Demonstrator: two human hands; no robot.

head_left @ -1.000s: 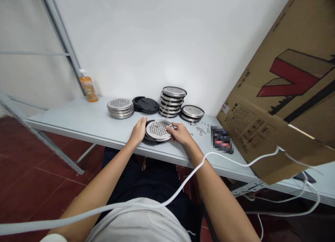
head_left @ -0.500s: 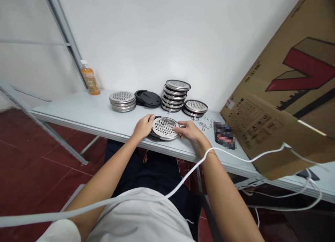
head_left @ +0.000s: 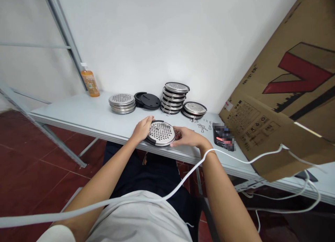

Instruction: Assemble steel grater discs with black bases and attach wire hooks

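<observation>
On the table edge in front of me lies a round grater (head_left: pixel 161 133), a perforated silver disc with black rim pieces along its left side. My left hand (head_left: pixel 143 128) wraps around its left edge, fingers together. Across from it, my right hand (head_left: pixel 185 136) grips the right edge between thumb and curled fingers; some fingertips are hidden. Behind stand a stack of silver grater discs (head_left: pixel 122 99), black round bases (head_left: pixel 149 101), a tall stack of graters (head_left: pixel 176 95) with wire clips, and a shorter grater stack (head_left: pixel 194 108).
Loose wire clips (head_left: pixel 202 127) lie right of my right hand, beside a blurred dark phone-like object (head_left: pixel 223 137). A large cardboard box (head_left: pixel 261 130) leans at the right. A white cable (head_left: pixel 193 168) crosses over my right forearm. An orange bottle (head_left: pixel 90 82) stands back left.
The silver disc has shifted left, and black rim pieces now overlap its upper and lower left edge. My right thumb has moved from the disc's top to its edge.
</observation>
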